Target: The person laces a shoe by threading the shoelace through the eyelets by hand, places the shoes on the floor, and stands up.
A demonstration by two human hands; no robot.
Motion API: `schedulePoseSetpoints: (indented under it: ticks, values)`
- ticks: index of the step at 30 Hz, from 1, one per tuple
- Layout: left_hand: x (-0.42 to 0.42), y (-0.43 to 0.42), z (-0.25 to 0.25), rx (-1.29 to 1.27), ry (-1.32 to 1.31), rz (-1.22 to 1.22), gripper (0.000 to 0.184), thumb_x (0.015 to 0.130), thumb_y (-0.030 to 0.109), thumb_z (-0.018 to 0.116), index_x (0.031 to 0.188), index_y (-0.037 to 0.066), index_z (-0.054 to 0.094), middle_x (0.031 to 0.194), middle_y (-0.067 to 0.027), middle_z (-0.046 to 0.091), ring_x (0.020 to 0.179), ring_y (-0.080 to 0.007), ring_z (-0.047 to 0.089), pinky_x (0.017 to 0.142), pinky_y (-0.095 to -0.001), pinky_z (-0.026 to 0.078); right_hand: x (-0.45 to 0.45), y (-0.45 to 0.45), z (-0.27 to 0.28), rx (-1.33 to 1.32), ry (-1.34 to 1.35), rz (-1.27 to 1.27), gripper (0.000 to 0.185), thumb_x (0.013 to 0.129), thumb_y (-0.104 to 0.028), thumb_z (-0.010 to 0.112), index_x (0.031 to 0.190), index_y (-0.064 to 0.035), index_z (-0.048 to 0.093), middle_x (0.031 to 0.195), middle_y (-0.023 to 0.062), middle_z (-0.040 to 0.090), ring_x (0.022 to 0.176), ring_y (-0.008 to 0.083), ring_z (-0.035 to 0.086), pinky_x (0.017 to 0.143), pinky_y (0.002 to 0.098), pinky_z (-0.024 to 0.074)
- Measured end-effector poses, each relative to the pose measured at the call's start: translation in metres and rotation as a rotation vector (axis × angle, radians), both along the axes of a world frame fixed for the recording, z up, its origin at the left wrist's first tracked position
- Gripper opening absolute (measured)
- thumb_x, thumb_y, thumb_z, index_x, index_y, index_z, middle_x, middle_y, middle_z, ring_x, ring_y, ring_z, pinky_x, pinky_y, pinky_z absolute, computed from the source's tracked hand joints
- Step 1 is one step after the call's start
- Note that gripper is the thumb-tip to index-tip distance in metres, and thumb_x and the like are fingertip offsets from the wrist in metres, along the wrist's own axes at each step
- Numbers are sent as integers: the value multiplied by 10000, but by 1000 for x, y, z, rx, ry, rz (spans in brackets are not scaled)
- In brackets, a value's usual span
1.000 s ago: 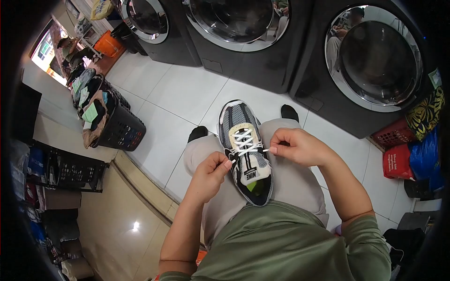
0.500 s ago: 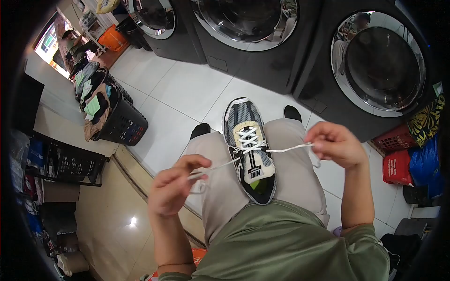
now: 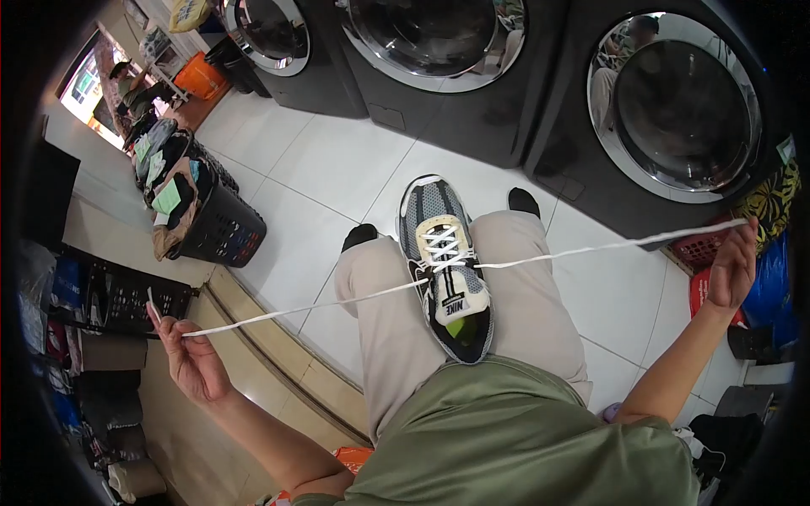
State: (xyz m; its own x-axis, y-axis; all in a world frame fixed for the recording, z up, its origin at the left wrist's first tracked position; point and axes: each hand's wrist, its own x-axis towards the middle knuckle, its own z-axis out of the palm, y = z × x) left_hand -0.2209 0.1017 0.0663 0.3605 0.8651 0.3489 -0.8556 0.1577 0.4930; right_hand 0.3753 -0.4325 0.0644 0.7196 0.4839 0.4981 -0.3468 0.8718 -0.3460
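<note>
A grey, black and cream Nike sneaker (image 3: 456, 282) rests between my thighs, its toe pointing away from me and its opening towards my shirt. White shoelace (image 3: 441, 246) criss-crosses over the tongue. Far out on the left, my left hand (image 3: 194, 354) pinches one lace end (image 3: 312, 305), with a short tip sticking up past the fingers. On the other side my right hand (image 3: 732, 266) grips the opposite lace end (image 3: 607, 244) near its tip. Both lace lengths stretch nearly straight from the shoe to the hands.
Dark front-loading washers (image 3: 447, 101) line the far side. A black laundry basket (image 3: 224, 223) full of clothes stands at the left on white tiles. Bags (image 3: 764, 287) and a red basket (image 3: 699, 250) are at right. A person (image 3: 135, 88) sits in the background. A raised step edge (image 3: 278, 354) runs at left.
My hands have moved widely apart, left hand to the left and right hand to the right and up. Both lace ends now extend much longer and straighter from the sneaker.
</note>
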Motion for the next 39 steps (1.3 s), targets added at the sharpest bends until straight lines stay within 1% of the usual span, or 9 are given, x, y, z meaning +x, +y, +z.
schedulePoseSetpoints:
  ticks: [3, 6, 10, 15, 17, 22, 25, 31, 39]
  values:
    - [-10, 24, -13, -223, -13, 33, 351, 1024, -61, 482, 1374, -55, 488, 1214, -142, 585, 959, -199, 590, 1021, -356, 525, -25, 47, 11, -768, -35, -561, 463, 1019, -74, 565, 1453, 27, 439, 1384, 132, 568, 1131, 175, 633, 888, 238, 517]
    - [-2, 43, -25, -186, 37, 79, 296, 1033, 0, 519, 1324, -54, 525, 1249, -172, 611, 966, -199, 604, 955, -334, 532, -49, 101, -29, -1167, -426, -1120, 296, 958, -98, 701, 1242, -41, 642, 1038, 1, 651, 895, 74, 589, 815, 228, 488]
    - [123, -24, 7, 378, 471, 123, 119, 1018, 51, 575, 1132, 20, 592, 1180, -184, 659, 1021, -214, 619, 883, -341, 508, -161, 187, -32, -1292, -655, -316, 128, 921, -93, 722, 1003, 1, 694, 929, 41, 669, 845, 107, 629, 763, 271, 510]
    - [230, -134, -10, 1372, 978, -57, 149, 838, -23, 646, 973, 21, 602, 1148, -140, 683, 1119, -328, 636, 986, -444, 482, -219, 231, -50, -1219, -1057, -293, 315, 832, -64, 743, 1125, -8, 642, 1052, 141, 605, 975, 333, 627, 812, 388, 519]
    - [232, -141, -25, 1419, 993, -50, 185, 810, -61, 653, 966, 23, 595, 1134, -130, 685, 1131, -339, 624, 984, -457, 487, -227, 234, -53, -1203, -1071, -385, 322, 811, -24, 713, 1123, 2, 637, 1019, 167, 617, 959, 388, 629, 805, 431, 520]
    - [231, -138, -35, 1678, 1076, -17, 195, 793, -48, 662, 955, 50, 620, 1111, -75, 693, 1103, -280, 643, 1021, -453, 452, -216, 237, -66, -1242, -734, -225, 228, 862, -37, 712, 1074, 25, 658, 897, 136, 678, 768, 239, 662, 713, 326, 547]
    - [234, -147, -37, 1729, 1121, 67, 181, 810, -29, 667, 970, 51, 637, 1074, -84, 686, 1031, -280, 650, 1002, -458, 435, -216, 236, -76, -1218, -476, -60, 226, 907, -85, 733, 1096, 24, 673, 918, 47, 703, 789, 71, 626, 705, 236, 525]
    - [244, -158, -46, 1262, 1136, 183, 126, 882, -28, 653, 1004, -2, 636, 930, -146, 624, 879, -337, 607, 798, -437, 475, -206, 231, -77, -1252, -321, 158, 232, 941, -58, 697, 1159, 20, 679, 968, -3, 690, 836, 48, 603, 766, 214, 503]
    - [253, -160, -53, 1198, 1128, 217, 157, 878, 19, 705, 1016, -4, 633, 920, -154, 592, 853, -350, 592, 758, -430, 483, -204, 230, -82, -1185, -197, 235, 282, 958, -42, 674, 1230, 29, 650, 1057, 26, 697, 911, 75, 624, 822, 235, 516]
